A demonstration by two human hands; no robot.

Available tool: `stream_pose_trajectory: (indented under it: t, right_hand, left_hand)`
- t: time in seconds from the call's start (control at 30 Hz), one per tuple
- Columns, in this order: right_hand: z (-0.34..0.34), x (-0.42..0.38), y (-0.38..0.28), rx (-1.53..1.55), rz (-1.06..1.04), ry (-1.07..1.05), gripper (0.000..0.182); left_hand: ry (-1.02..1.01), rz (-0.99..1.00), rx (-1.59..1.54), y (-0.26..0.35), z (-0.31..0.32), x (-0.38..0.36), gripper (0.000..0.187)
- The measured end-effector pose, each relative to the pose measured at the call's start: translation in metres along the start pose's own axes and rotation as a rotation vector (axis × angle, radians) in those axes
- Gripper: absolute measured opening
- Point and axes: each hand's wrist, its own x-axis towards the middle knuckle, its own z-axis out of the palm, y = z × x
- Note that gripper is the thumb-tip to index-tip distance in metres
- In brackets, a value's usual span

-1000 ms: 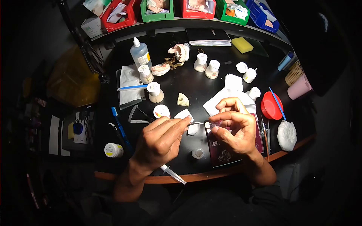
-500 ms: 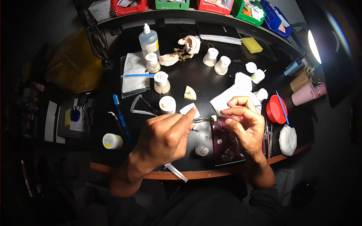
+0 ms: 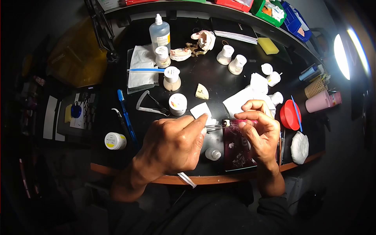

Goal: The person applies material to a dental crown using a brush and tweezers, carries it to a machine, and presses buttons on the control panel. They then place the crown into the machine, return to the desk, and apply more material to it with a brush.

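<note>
My left hand (image 3: 172, 145) is closed around metal tweezers (image 3: 213, 127), which point to the right. At their tip is a small white tooth-like piece (image 3: 226, 123), above the upper left corner of a dark red glossy pad (image 3: 235, 150). Just right of the piece is my right hand (image 3: 261, 131), its fingers curled and the thumb apart from the index finger; nothing shows between them. A folded white paper (image 3: 201, 111) lies behind the tweezers, and a small bottle (image 3: 213, 154) stands below them.
White-lidded jars (image 3: 171, 79), a large bottle (image 3: 159, 33) and dental casts (image 3: 203, 40) stand farther back. A red bowl (image 3: 290, 114) sits at right. Toward the left lie a caliper (image 3: 147, 105) and a blue toothbrush (image 3: 126, 117); a syringe (image 3: 187, 179) crosses the front edge.
The view has shifted slightly, so most table items appear a little lower or farther right. Both hands keep nearly the same pose, and the tweezers still carry the white piece.
</note>
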Motion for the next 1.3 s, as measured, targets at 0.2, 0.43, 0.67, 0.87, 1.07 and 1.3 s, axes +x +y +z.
stream_pose_trajectory:
  t: [0.2, 0.43, 0.67, 0.87, 1.07, 1.3]
  right_hand:
    - [-0.001, 0.0, 0.001, 0.001, -0.006, 0.005, 0.021]
    - [-0.091, -0.018, -0.029, -0.133, -0.309, 0.511, 0.02]
    - [-0.17, -0.083, -0.014, -0.771, 0.229, 0.576, 0.007]
    - [-0.17, -0.089, 0.005, -1.009, 0.278, 0.284, 0.01]
    - [-0.168, -0.059, 0.01, -1.113, 0.111, 0.397, 0.007]
    - [-0.141, -0.066, 0.01, -1.124, 0.511, 0.142, 0.012]
  left_hand:
    - [-0.084, -0.132, -0.122, 0.001, -0.005, -0.002, 0.028]
    - [-0.078, -0.255, -0.275, 0.013, -0.006, 0.002, 0.033]
    - [-0.14, -0.159, -0.095, 0.021, -0.011, 0.007, 0.033]
    - [0.021, -0.046, 0.012, 0.011, 0.005, 0.006, 0.025]
    - [0.077, 0.035, 0.157, 0.005, 0.008, 0.008, 0.018]
    - [0.124, 0.133, 0.265, 0.003, 0.004, 0.009, 0.013]
